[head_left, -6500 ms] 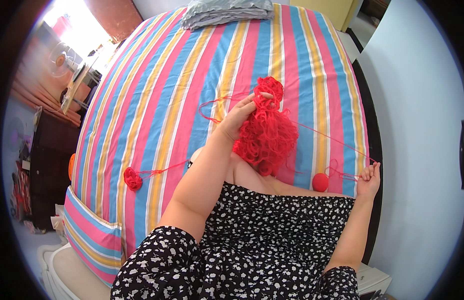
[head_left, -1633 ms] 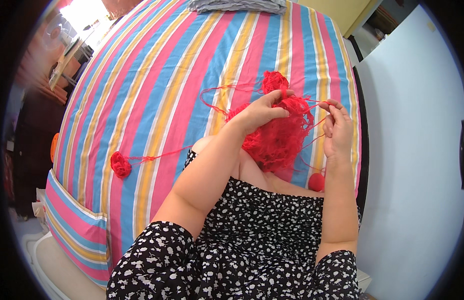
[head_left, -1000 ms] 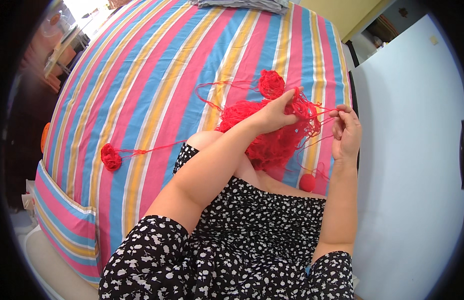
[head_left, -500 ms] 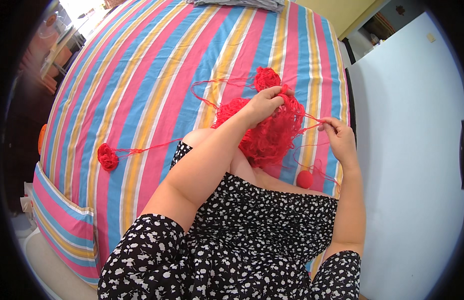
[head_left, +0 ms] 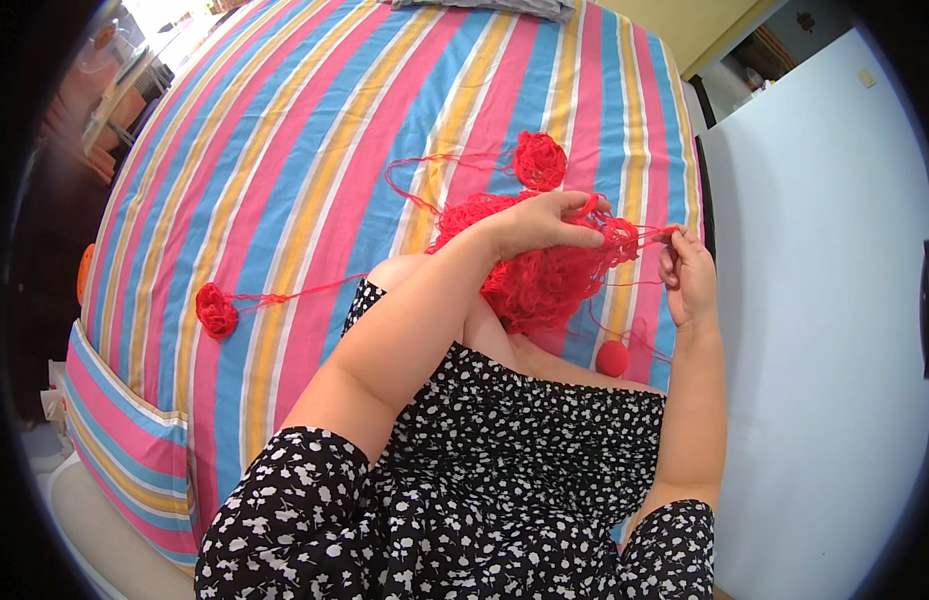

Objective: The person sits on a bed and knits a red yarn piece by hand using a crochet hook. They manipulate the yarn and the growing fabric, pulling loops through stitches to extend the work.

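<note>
A large tangle of red yarn lies heaped by my bent leg on the striped bed. My left hand is over its top, thumb stretched along it and fingers curled into the strands. To the right, my right hand pinches a few strands, which run taut from the tangle. Just beyond my left hand rests a smaller red yarn bundle. A compact red ball sits near my right thigh with loose strands around it. Far to the left is another small yarn clump, joined by a trailing strand.
The striped bedsheet spreads under everything. A grey folded cloth lies at the far edge. A pale blue-white panel stands close on my right. At the lower left is a striped cloth flap beside a pale rounded chair.
My right hand has moved slightly right and up, drawing strands from the tangle. My left hand has shifted right and a little nearer, its thumb now extended.
</note>
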The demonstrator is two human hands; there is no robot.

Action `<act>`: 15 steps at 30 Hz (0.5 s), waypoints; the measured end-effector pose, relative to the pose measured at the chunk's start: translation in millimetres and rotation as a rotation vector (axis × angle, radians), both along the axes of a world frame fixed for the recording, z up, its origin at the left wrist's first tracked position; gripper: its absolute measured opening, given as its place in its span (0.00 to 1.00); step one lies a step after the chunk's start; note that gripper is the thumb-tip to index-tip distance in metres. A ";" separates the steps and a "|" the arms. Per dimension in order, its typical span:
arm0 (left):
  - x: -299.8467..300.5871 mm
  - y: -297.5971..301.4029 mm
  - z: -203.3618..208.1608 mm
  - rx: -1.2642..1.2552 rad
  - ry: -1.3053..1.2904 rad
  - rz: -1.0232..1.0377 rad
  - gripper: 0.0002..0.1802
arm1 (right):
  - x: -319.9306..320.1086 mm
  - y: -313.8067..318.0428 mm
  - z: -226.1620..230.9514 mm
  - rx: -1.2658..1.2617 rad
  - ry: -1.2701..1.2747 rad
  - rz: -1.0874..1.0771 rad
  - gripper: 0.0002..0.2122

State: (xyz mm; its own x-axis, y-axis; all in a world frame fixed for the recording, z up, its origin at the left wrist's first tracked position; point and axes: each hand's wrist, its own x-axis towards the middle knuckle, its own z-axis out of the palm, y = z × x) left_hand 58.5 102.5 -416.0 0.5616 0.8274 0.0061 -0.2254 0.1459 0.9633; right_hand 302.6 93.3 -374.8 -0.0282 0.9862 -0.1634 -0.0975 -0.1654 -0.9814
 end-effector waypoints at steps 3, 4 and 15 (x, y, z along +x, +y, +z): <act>2.6 -2.2 2.4 0.155 0.140 0.016 0.32 | -1.5 1.1 0.2 0.011 0.041 -0.009 0.05; 2.5 -2.5 3.2 0.200 0.204 0.016 0.32 | -3.6 1.2 -0.1 0.017 0.052 -0.015 0.05; 18.2 5.1 -19.3 0.253 0.235 0.347 0.10 | -23.4 3.8 -4.2 -0.042 0.328 -0.115 0.05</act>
State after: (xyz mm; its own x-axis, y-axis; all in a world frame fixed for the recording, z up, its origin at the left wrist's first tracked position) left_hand 76.8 107.7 -435.3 0.2627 0.9551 0.1373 0.0081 -0.1444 0.9895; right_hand 279.2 97.1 -379.1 0.0249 0.9786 -0.2042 -0.4265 -0.1744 -0.8875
